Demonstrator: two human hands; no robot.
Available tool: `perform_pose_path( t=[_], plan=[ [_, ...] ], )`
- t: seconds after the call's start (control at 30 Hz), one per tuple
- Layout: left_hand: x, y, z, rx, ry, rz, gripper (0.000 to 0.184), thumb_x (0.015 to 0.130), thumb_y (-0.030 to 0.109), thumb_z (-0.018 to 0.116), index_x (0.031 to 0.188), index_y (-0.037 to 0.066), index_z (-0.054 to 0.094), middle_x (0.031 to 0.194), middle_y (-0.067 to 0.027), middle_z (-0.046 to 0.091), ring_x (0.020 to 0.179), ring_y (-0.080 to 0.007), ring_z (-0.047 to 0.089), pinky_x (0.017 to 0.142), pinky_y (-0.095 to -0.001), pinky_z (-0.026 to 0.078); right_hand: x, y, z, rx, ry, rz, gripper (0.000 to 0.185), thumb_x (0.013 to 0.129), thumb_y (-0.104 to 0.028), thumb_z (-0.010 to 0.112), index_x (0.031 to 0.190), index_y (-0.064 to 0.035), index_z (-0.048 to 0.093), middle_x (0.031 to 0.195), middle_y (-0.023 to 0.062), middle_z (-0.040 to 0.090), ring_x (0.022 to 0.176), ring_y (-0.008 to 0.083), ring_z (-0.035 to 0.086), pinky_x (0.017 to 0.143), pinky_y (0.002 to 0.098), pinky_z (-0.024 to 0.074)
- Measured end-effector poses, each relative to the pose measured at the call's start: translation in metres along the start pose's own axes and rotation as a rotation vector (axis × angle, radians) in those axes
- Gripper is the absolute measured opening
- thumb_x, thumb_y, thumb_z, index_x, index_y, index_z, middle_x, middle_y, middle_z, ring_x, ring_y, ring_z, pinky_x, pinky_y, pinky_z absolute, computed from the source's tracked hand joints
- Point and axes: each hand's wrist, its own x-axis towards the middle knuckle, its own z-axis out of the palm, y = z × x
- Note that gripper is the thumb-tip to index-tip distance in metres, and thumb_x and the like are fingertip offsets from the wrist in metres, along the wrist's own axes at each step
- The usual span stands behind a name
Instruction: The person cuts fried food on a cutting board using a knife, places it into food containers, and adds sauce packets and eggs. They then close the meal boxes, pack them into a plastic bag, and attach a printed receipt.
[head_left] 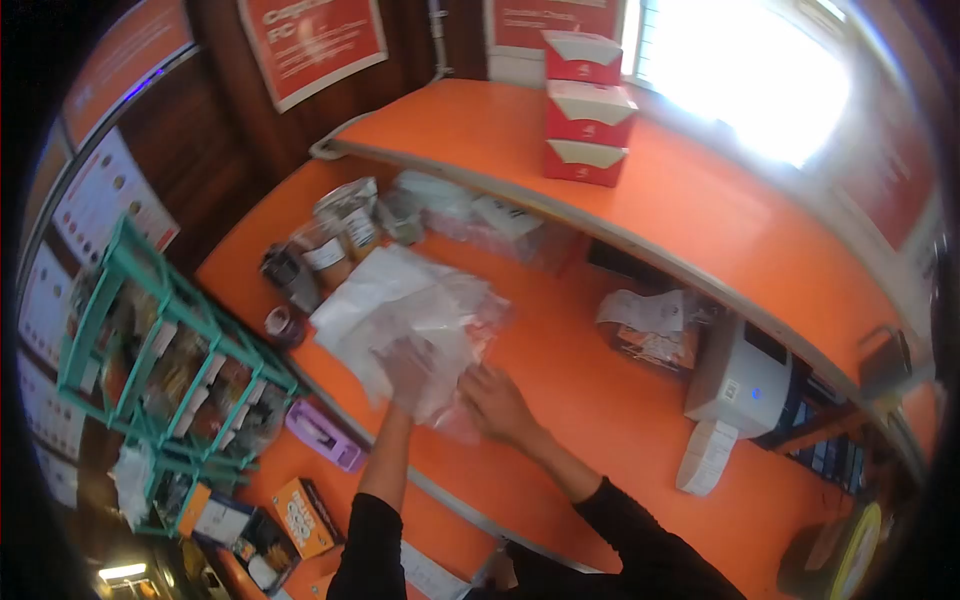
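Observation:
A clear plastic bag (425, 330) lies crumpled over white sheets or bags on the orange counter. My left hand (406, 368) is at the bag, partly veiled by the thin plastic; its fingers look stretched out, though blurred. Close beside it, my right hand (492, 402) has its fingers curled together in a pinch at the bag's right edge. Pinkish plastic (485, 325) shows along that same side. Whether anything is inside the bag, I cannot make out.
Green stacked baskets (215, 370) with packets stand left, near a purple holder (322, 436). Pouches (350, 215) and a small jar (284, 326) sit behind the bag. A label printer (735, 385) is right. Red boxes (588, 110) are stacked on the raised shelf (460, 120).

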Motion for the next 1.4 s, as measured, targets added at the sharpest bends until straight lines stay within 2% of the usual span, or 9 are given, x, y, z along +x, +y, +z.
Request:
perform_pose_path(
  t=[0.03, 0.13, 0.23, 0.47, 0.53, 0.77, 0.8, 1.0, 1.4],
  plan=[
    [0.023, -0.004, -0.008, -0.352, 0.397, 0.021, 0.067, 0.093, 0.053, 0.045, 0.152, 0.026, 0.031, 0.154, -0.0074, 0.037, 0.135, -0.0347, 0.042, 0.106, -0.0727, 0.020, -0.015, -0.004, -0.009, -0.029, -0.014, -0.002, 0.013, 0.083, -0.011, 0.060, 0.092, -0.0040, 0.054, 0.096, 0.0154, 0.055, 0.094, 0.0364, 0.053, 0.077, 0.0452, 0.0437],
    [0.075, 0.000, -0.034, -0.027, -0.232, -0.340, 0.070, 0.093, 0.055, 0.045, 0.154, 0.024, 0.027, 0.158, -0.0091, 0.029, 0.143, -0.0339, 0.029, 0.103, -0.0717, 0.027, -0.073, -0.016, -0.041, -0.182, -0.034, 0.035, 0.021, 0.082, -0.014, 0.062, 0.099, -0.0017, 0.057, 0.097, 0.0147, 0.056, 0.091, 0.0334, 0.054, 0.081, 0.0441, 0.0447],
    [0.088, -0.027, -0.011, -0.183, -0.249, -0.352, 0.068, 0.097, 0.054, 0.041, 0.154, 0.020, 0.026, 0.157, -0.0171, 0.028, 0.142, -0.0369, 0.030, 0.107, -0.0642, 0.031, -0.153, -0.020, -0.067, -0.386, -0.304, 0.172, 0.022, 0.085, -0.019, 0.058, 0.095, -0.0002, 0.060, 0.098, 0.0137, 0.060, 0.094, 0.0300, 0.058, 0.081, 0.0406, 0.0460],
    [-0.074, 0.052, -0.112, -0.761, -0.585, 0.143, 0.041, 0.100, 0.031, 0.046, 0.115, -0.005, 0.056, 0.117, -0.0284, 0.056, 0.111, -0.0431, 0.050, 0.100, -0.0502, 0.035, -0.266, -0.089, -0.068, -0.258, -0.270, 0.916, 0.023, 0.088, -0.020, 0.053, 0.095, 0.0016, 0.058, 0.095, 0.0196, 0.062, 0.077, 0.0363, 0.066, 0.064, 0.0513, 0.0512],
    [-0.133, 0.097, -0.158, -0.667, -1.075, 0.286, 0.047, 0.098, 0.039, 0.046, 0.114, -0.004, 0.056, 0.116, -0.0270, 0.058, 0.112, -0.0429, 0.053, 0.100, -0.0497, 0.037, -0.266, -0.112, -0.064, -0.162, -0.209, 0.935, 0.027, 0.089, -0.020, 0.053, 0.101, 0.0036, 0.056, 0.092, 0.0212, 0.062, 0.082, 0.0378, 0.066, 0.067, 0.0523, 0.0524],
    [-0.253, 0.174, -0.213, -0.904, -0.857, 0.171, 0.053, 0.081, 0.037, 0.072, 0.113, -0.003, 0.059, 0.104, -0.0243, 0.065, 0.097, -0.0404, 0.063, 0.085, -0.0450, 0.050, -0.313, -0.132, -0.104, 0.174, -0.256, 0.671, 0.026, 0.093, -0.027, 0.053, 0.103, -0.0044, 0.062, 0.095, 0.0203, 0.067, 0.087, 0.0358, 0.066, 0.076, 0.0480, 0.0524],
    [-0.265, 0.176, -0.197, -0.957, -0.721, 0.232, 0.050, 0.079, 0.032, 0.074, 0.112, -0.003, 0.059, 0.101, -0.0229, 0.066, 0.093, -0.0384, 0.065, 0.082, -0.0434, 0.051, -0.316, -0.135, -0.138, 0.177, -0.202, 0.928, 0.022, 0.092, -0.026, 0.056, 0.097, -0.0059, 0.064, 0.095, 0.0174, 0.067, 0.089, 0.0342, 0.066, 0.077, 0.0454, 0.0514],
    [-0.284, 0.186, -0.215, -1.572, -0.790, -0.105, 0.030, 0.085, 0.015, 0.068, 0.109, -0.001, 0.061, 0.103, -0.0130, 0.062, 0.092, -0.0221, 0.062, 0.078, -0.0342, 0.050, -0.483, -0.013, -0.277, -0.401, 1.124, 1.062, 0.022, 0.095, -0.010, 0.051, 0.114, 0.0004, 0.051, 0.103, 0.0182, 0.054, 0.093, 0.0284, 0.056, 0.084, 0.0377, 0.0460],
    [-0.284, 0.199, -0.203, -1.579, -0.753, -0.284, 0.034, 0.079, 0.007, 0.056, 0.110, -0.003, 0.062, 0.102, -0.0101, 0.064, 0.092, -0.0217, 0.063, 0.081, -0.0327, 0.051, -0.571, 0.221, -0.541, -1.278, 0.810, 1.239, 0.048, 0.090, -0.027, 0.053, 0.137, -0.0148, 0.053, 0.145, 0.0197, 0.044, 0.133, 0.0400, 0.040, 0.106, 0.0564, 0.0330]
  ],
)
